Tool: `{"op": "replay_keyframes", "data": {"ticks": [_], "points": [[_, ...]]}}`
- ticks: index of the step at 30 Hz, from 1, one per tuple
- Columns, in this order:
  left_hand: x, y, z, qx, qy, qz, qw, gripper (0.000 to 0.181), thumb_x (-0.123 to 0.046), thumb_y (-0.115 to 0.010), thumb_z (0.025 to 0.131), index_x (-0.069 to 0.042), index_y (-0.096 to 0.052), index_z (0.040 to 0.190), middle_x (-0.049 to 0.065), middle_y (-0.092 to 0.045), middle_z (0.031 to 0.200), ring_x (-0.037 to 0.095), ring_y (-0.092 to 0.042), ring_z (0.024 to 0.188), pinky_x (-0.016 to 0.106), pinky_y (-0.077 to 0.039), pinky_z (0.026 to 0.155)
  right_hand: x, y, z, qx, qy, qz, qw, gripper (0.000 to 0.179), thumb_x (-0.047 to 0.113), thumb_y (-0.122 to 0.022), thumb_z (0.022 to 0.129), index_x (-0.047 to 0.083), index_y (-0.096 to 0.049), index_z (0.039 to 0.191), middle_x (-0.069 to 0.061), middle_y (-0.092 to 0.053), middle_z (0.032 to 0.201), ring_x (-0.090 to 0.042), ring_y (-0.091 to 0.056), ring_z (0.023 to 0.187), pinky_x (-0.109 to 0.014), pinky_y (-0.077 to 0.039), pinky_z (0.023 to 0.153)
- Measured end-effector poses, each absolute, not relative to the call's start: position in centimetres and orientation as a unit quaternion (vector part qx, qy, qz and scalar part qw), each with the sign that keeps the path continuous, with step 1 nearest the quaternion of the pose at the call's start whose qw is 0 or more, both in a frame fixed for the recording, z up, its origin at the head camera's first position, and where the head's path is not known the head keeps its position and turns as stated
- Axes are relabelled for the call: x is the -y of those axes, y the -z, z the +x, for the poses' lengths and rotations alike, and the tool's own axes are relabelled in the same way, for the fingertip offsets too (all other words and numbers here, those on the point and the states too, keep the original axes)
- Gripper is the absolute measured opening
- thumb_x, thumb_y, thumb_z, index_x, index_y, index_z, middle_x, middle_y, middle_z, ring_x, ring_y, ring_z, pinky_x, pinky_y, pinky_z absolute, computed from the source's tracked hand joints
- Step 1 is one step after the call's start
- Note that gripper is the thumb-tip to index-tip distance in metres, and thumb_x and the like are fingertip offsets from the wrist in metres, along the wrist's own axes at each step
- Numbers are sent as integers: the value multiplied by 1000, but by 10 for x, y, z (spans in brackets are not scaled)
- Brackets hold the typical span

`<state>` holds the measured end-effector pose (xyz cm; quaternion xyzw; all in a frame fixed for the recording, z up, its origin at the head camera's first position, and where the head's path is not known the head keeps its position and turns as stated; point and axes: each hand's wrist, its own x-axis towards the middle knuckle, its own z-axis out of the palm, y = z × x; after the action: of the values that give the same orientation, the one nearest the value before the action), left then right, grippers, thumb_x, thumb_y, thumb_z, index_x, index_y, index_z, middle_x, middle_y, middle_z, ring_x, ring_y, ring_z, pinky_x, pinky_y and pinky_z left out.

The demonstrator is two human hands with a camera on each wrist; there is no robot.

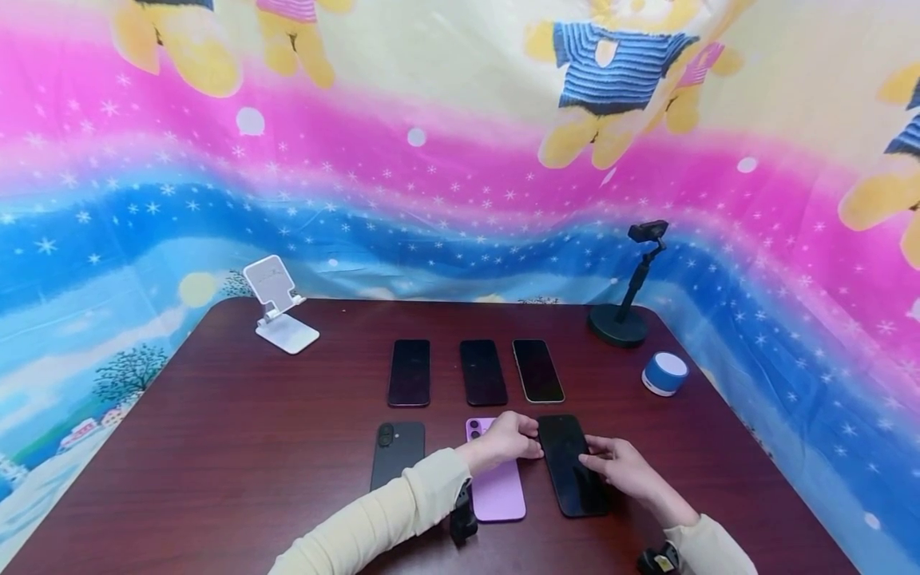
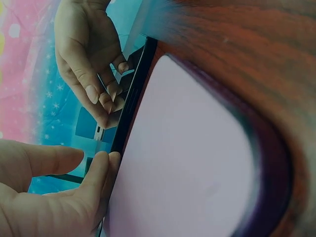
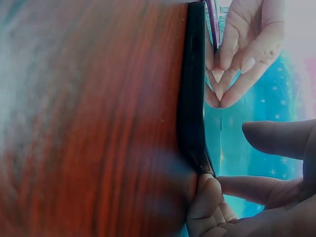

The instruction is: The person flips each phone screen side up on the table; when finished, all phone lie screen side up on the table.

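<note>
A black phone (image 1: 572, 467) lies face up on the table, between the two hands. My left hand (image 1: 506, 441) reaches over a purple phone (image 1: 497, 491) lying back up, its fingertips right at the black phone's left edge. In the left wrist view, the left thumb (image 2: 54, 160) stands apart from those fingers. My right hand (image 1: 624, 469) is at the opposite edge, fingertips touching the phone's side. The right wrist view shows the right thumb (image 3: 276, 138) raised off the phone, over its screen side.
A dark phone (image 1: 399, 451) lies back up at left, partly behind the left sleeve. Farther back lie three face-up phones (image 1: 410, 372). A white folding stand (image 1: 287, 331) is back left; a black stand (image 1: 620, 325) and a blue-white cylinder (image 1: 664, 374) are at right.
</note>
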<state>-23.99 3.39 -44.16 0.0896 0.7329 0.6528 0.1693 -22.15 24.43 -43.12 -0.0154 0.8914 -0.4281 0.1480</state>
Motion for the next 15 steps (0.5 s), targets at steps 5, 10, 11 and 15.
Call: {"op": "replay_keyframes", "data": {"ticks": [5, 10, 11, 15], "points": [[-29, 436, -238, -757, -624, 101, 162, 44, 8, -66, 79, 17, -56, 120, 27, -64, 115, 30, -66, 99, 34, -56, 83, -243, 427, -222, -902, 414, -9, 122, 51, 16, -61, 93, -13, -47, 132, -26, -59, 118, -26, -60, 96, -38, -53, 76], [-16, 425, -243, -804, -561, 139, 141, 36, 0, -69, 81, 12, -62, 115, 20, -71, 103, 27, -67, 98, 31, -55, 85, -243, 417, -215, -900, 431, -3, 69, 37, 15, -60, 93, -8, -57, 122, -20, -66, 107, -24, -65, 93, -35, -53, 70], [-12, 422, -245, -810, -551, 145, 137, 35, -1, -68, 82, 11, -63, 114, 19, -71, 101, 27, -68, 97, 31, -55, 84, -242, 414, -213, -890, 448, -14, 79, 37, 15, -60, 93, -9, -56, 122, -20, -67, 105, -21, -66, 89, -33, -53, 66], [5, 418, -252, -835, -515, 157, 110, 30, -4, -68, 84, 8, -65, 111, 16, -72, 99, 23, -69, 88, 24, -54, 72, -230, 408, -201, -833, 525, -74, 160, 45, 16, -59, 94, -16, -49, 124, -19, -67, 99, -18, -69, 75, -29, -53, 55]]}}
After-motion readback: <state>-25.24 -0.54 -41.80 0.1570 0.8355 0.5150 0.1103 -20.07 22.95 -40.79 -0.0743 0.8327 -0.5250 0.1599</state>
